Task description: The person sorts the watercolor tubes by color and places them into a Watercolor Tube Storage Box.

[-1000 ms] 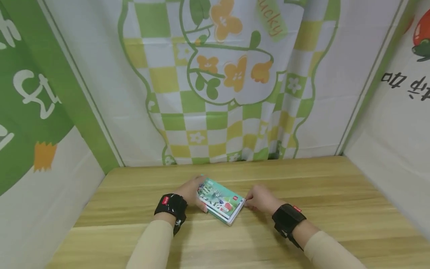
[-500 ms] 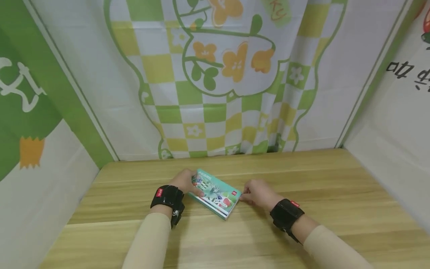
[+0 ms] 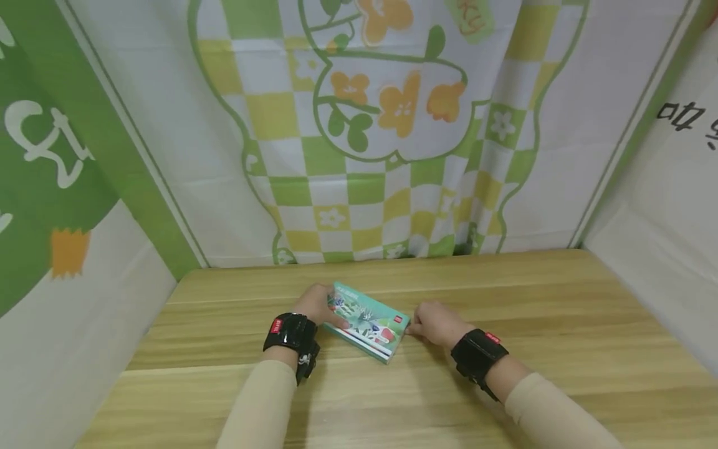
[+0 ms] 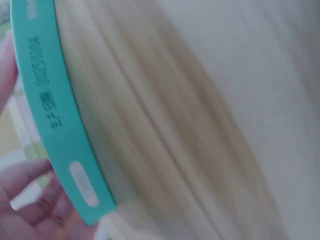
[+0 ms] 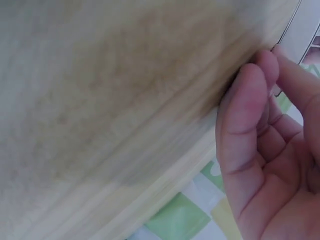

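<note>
Teal box (image 3: 367, 321) flat on wooden table (image 3: 505, 293), just below middle of frame, slanted, same spot between both hands as half a second back. Left hand (image 3: 316, 305) on box's upper-left end, thumb curled over top, fingers round teal edge (image 4: 60, 130) in left wrist view. Right hand (image 3: 434, 323) at lower-right corner, fingers curled, tips touching box. Grip unchanged. Whole scene shifted slightly right and down. Checked green curtain (image 3: 364, 125) behind.

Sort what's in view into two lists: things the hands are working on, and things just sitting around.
In hand: teal book, gripped by the left hand; right hand at its right corner.
Just around: wooden table, checked flower backdrop.
</note>
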Tool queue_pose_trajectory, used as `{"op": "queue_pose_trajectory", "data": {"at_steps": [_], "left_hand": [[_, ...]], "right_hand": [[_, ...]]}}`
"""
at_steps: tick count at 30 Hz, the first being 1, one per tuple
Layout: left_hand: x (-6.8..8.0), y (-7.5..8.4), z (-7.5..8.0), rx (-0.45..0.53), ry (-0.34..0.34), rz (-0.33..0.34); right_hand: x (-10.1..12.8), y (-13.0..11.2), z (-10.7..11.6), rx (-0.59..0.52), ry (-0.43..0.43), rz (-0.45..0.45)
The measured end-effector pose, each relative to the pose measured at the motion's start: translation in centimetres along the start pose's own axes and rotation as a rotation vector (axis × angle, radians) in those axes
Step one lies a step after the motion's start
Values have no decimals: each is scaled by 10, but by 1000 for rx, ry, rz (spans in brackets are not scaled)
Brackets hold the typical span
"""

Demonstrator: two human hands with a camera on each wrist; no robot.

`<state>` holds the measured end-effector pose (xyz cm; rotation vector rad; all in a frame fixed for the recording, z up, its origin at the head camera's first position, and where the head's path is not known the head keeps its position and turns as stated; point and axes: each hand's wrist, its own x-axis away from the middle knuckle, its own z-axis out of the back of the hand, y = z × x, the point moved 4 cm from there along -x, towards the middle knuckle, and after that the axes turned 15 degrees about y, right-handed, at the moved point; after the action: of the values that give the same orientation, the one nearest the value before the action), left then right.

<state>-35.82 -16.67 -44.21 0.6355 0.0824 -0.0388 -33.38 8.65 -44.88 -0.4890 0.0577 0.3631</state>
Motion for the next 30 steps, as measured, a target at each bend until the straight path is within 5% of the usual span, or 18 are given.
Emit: {"op": "queue_pose_trajectory", "data": {"at_steps": [9,20,30], "left_hand": [[22,23,-11,-63,81,63],[59,30,-12,34,81,104],[74,43,-17,68,67,72]], "right_hand": [[9,17,10,-232,-16,-77],[30,35,17,-598,-62,-192],[47,45,22,-645,-26,-214]]}}
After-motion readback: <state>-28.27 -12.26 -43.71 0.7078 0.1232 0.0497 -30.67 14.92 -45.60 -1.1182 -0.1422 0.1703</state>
